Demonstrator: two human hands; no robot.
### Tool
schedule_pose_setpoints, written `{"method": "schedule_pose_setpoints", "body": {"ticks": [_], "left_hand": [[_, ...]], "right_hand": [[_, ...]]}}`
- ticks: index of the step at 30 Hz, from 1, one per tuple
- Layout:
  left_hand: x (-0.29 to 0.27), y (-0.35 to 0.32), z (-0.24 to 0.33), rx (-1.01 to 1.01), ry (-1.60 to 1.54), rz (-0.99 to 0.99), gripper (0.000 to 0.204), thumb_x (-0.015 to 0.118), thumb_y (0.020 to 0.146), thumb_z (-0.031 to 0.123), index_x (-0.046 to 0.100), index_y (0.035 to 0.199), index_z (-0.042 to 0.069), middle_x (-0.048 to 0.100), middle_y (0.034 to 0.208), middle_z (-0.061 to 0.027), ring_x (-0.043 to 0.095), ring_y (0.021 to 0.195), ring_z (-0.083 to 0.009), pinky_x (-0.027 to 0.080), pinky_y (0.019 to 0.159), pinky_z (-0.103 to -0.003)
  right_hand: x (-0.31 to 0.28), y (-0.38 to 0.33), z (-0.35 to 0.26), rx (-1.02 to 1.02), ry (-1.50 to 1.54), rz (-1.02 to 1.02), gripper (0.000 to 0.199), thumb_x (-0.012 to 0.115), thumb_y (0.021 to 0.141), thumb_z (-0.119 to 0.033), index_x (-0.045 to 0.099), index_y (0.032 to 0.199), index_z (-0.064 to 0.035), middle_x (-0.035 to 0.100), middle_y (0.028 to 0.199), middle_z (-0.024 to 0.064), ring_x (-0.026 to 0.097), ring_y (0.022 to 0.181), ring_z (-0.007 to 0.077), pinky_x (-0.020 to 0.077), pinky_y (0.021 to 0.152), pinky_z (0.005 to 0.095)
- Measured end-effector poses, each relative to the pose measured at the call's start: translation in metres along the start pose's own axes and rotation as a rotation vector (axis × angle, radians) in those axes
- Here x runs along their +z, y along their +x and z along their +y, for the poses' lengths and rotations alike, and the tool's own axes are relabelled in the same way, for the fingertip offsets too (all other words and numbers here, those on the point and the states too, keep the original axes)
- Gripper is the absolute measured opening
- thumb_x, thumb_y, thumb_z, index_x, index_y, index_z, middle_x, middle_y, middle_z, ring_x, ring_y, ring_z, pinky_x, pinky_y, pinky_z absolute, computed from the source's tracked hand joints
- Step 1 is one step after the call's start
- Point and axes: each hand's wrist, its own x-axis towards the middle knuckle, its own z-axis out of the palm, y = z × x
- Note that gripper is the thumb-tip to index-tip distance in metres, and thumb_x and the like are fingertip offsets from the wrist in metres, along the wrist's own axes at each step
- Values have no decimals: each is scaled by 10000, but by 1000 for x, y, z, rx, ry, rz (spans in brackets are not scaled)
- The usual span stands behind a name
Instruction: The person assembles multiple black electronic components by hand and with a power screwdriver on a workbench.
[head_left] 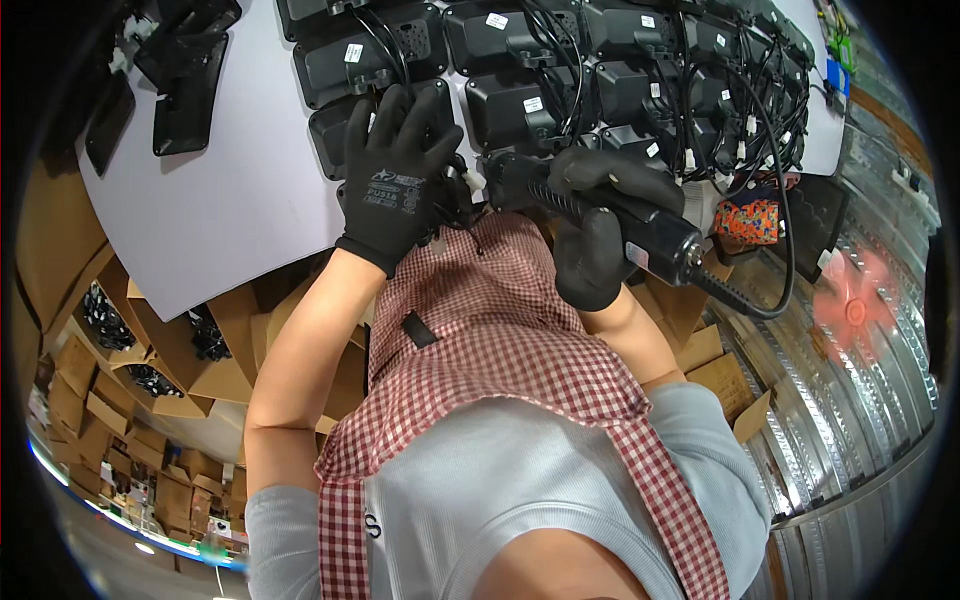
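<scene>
My left hand [393, 185], in a black work glove, lies with its fingers spread over a black plastic housing [326, 138] near the table's front edge. Beside its thumb are a dark cable bundle and a small white connector [474, 179]. My right hand [612, 195], gloved the same way, is wrapped round a black electric screwdriver [655, 238]. The tool points left, its front end close to my left hand, and a coiled black cord [735, 296] trails from its rear. Whether its tip touches anything cannot be made out.
Rows of black housings [505, 108] with cables cover the back of the white table [240, 215]. Loose black panels [190, 105] lie at far left. Cardboard boxes [228, 375] with black parts stand below the table's left edge. A red fan [853, 305] is at right.
</scene>
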Motion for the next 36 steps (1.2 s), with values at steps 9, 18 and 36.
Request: {"method": "schedule_pose_setpoints", "body": {"ticks": [9,18,36], "left_hand": [[17,-5,-12,25,-2,-36,105,692,722,204,706,812,152,536,1348,-81,423,1306,-337,267,1102,-524],[16,-6,-12,-11,-43,-82,124,666,714,165,720,825,168,521,1357,-64,407,1329,-309,234,1129,-533],[12,-7,-17,-12,-117,-156,248,677,667,188,720,903,127,476,1399,-103,342,1365,-353,205,1127,-582]], "right_hand": [[-3,-10,21,-7,-44,-81,355,577,943,-201,379,1201,-57,587,1047,173,600,867,251,517,823,432],[2,-10,29,2,61,-52,314,641,888,-78,492,1164,-71,632,1058,155,645,962,239,552,848,381],[-12,-35,34,226,90,-105,378,613,848,-18,457,1189,-72,622,1021,159,633,927,260,532,855,422]]}}
